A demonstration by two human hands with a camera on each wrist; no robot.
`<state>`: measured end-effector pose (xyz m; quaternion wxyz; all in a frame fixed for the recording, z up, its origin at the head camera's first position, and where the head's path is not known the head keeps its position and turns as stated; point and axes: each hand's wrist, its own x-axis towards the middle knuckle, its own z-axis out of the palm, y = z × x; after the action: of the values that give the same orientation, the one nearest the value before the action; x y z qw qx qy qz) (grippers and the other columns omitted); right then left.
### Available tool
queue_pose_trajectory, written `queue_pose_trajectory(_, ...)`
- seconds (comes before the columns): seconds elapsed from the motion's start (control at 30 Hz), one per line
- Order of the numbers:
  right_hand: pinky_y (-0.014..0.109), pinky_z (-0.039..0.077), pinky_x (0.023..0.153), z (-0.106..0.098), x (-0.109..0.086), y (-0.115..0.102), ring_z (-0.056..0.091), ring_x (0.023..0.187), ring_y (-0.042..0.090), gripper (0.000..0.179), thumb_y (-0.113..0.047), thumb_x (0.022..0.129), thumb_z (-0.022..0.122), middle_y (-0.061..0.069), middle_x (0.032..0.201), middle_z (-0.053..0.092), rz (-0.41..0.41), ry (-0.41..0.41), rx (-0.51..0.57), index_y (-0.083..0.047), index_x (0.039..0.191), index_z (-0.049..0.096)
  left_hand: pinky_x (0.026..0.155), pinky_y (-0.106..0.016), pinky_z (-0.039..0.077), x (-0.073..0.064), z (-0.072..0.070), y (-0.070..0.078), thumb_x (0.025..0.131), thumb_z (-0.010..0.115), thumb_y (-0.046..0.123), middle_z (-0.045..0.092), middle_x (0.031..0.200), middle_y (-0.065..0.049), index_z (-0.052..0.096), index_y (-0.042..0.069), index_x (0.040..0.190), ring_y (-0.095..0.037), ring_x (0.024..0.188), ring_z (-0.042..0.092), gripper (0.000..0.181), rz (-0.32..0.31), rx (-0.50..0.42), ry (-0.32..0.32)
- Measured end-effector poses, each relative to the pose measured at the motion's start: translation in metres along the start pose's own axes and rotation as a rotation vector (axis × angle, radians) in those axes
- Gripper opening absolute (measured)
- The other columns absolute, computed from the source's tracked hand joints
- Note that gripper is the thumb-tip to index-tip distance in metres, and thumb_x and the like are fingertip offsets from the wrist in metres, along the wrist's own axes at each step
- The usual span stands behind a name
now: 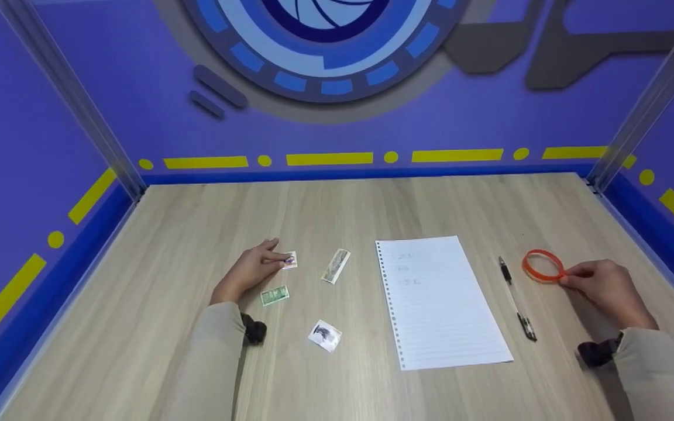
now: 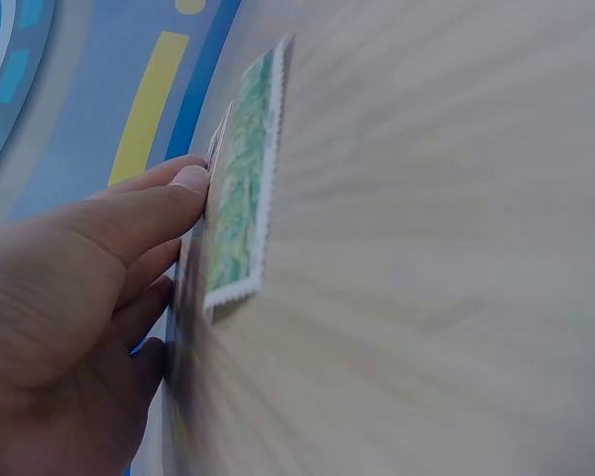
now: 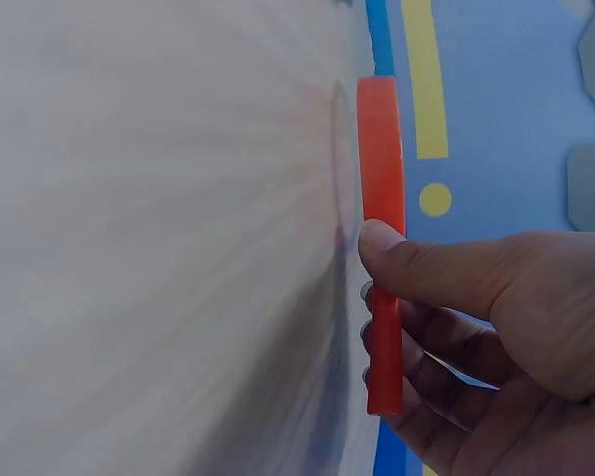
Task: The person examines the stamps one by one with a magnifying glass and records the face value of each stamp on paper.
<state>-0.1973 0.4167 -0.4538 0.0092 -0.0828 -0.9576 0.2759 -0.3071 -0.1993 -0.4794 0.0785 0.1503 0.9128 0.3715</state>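
My left hand (image 1: 252, 269) pinches the left edge of a small stamp (image 1: 292, 260) between thumb and fingers, low over the table; the fingers cover part of it. A green stamp (image 1: 275, 295) with a perforated white border lies just below that hand, and in the left wrist view this green stamp (image 2: 243, 178) overlaps the one at the fingertips. On the right side, my right hand (image 1: 606, 286) grips the handle of an orange-red magnifying glass (image 1: 560, 272), its round rim held above the tabletop. Seen edge-on in the right wrist view, the magnifying glass (image 3: 382, 149) has the thumb pressed on it.
Between the hands lie a long narrow stamp (image 1: 336, 266) and a stamp with a dark picture (image 1: 325, 335). A lined sheet of paper (image 1: 448, 316) with punched holes and faint writing is right of centre. Beside it is a black-and-clear pen (image 1: 516, 298). Blue walls enclose the wooden table (image 1: 208, 204).
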Motion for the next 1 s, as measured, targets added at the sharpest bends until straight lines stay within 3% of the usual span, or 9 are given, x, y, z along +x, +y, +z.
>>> queue_pose_trajectory(0.2, 0.023, 0.047, 0.059, 0.000, 0.005, -0.021, 0.059, 0.080, 0.027, 0.039, -0.024, 0.086, 0.072, 0.026, 0.099, 0.067, 0.001, 0.007, 0.032, 0.009, 0.107, 0.066, 0.121, -0.049, 0.016, 0.001, 0.001, 0.001, 0.093, 0.062, 0.012, 0.033, 0.155, -0.013, 0.068, 0.011, 0.120, -0.032, 0.148, 0.018, 0.028, -0.037, -0.005, -0.001)
queue_pose_trajectory(0.37, 0.020, 0.047, 0.062, 0.002, 0.012, -0.044, 0.062, 0.085, 0.029, 0.037, -0.023, 0.087, 0.071, 0.027, 0.100, 0.067, -0.069, 0.021, 0.043, 0.009, 0.105, 0.067, 0.121, -0.048, 0.016, 0.001, 0.002, 0.000, 0.092, 0.062, 0.011, 0.033, 0.155, -0.013, 0.068, 0.012, 0.120, -0.032, 0.148, 0.018, 0.029, -0.040, -0.011, 0.001)
queue_pose_trajectory(0.6, 0.014, 0.048, 0.062, 0.008, 0.013, -0.080, 0.061, 0.083, 0.017, 0.034, -0.025, 0.089, 0.068, 0.022, 0.101, 0.069, -0.163, 0.026, 0.085, 0.005, 0.106, 0.068, 0.121, -0.048, 0.015, -0.001, 0.003, 0.000, 0.092, 0.062, 0.012, 0.032, 0.155, -0.012, 0.068, 0.012, 0.120, -0.031, 0.148, 0.017, 0.028, -0.050, -0.031, 0.003)
queue_pose_trajectory(1.0, 0.016, 0.049, 0.065, 0.032, 0.016, -0.145, 0.062, 0.089, 0.026, 0.025, -0.021, 0.088, 0.069, 0.016, 0.098, 0.071, -0.314, 0.067, 0.141, 0.000, 0.103, 0.071, 0.121, -0.048, 0.015, 0.001, 0.002, 0.001, 0.093, 0.061, 0.011, 0.032, 0.155, -0.013, 0.068, 0.011, 0.120, -0.032, 0.148, 0.017, 0.028, -0.044, -0.033, 0.002)
